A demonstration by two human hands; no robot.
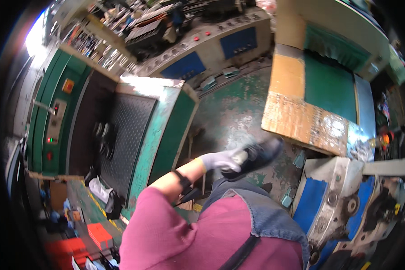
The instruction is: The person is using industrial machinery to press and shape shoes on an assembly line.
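Observation:
My left hand (221, 161), in a pale glove, is closed on a dark shoe (263, 155). It holds the shoe in front of my body, above the worn green floor; motion blurs the shoe's far end. Something pale shows at the shoe's opening beside my fingers. My right hand is not in view. Off to the left, a pair of black shoes (105, 140) lies on the dark dimpled belt (127, 130) of a green machine, well apart from my hand.
The green machine (54, 112) with its control panel stands at left. A bench topped with cardboard and tape (301, 118) juts out at right. Machinery with blue panels (311, 198) is close at lower right. An orange-red box (100, 236) sits at lower left.

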